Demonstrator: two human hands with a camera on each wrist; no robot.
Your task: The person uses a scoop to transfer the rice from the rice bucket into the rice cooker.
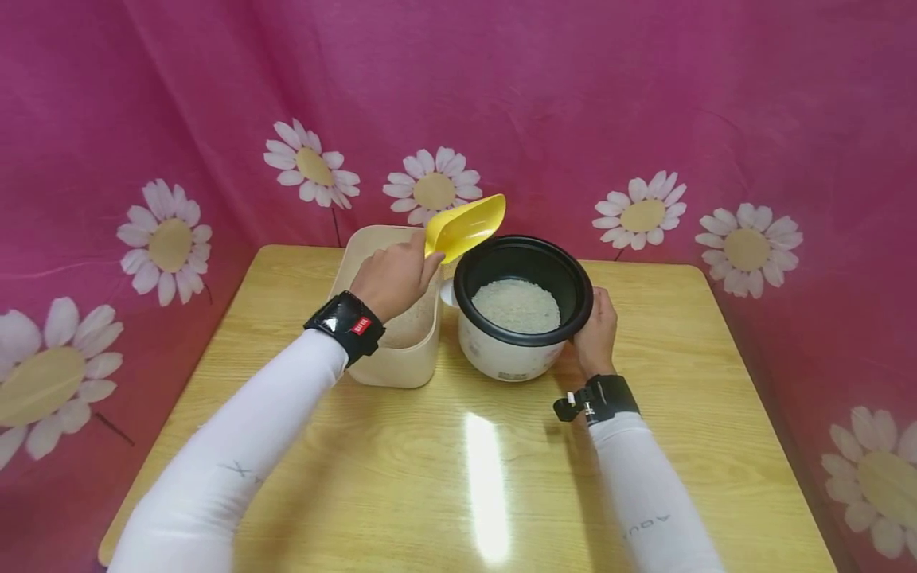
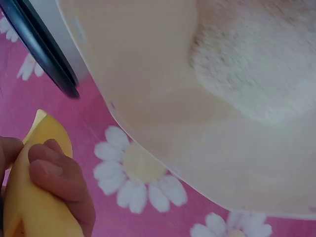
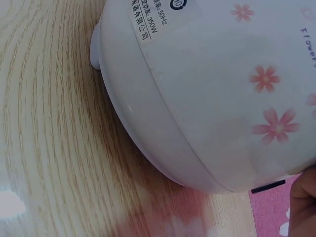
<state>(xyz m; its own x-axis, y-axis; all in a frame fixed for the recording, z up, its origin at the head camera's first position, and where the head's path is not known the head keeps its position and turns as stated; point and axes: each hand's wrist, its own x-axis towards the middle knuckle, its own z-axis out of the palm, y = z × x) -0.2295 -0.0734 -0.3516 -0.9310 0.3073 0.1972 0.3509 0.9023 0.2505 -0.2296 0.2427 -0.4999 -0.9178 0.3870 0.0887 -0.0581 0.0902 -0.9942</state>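
Left hand (image 1: 396,278) has its fingers curled round the handle of the yellow scoop (image 1: 469,227), upper centre of the frame, scoop end pointing upper right. Beige bin (image 1: 394,376) sits below that hand, grain in it (left wrist view shows the pile). Rice cooker (image 1: 509,354) stands just right of it, white rice (image 1: 517,306) in the black pot. Right hand (image 1: 596,330) touches the cooker's right side; fingers mostly hidden, can't tell their grip.
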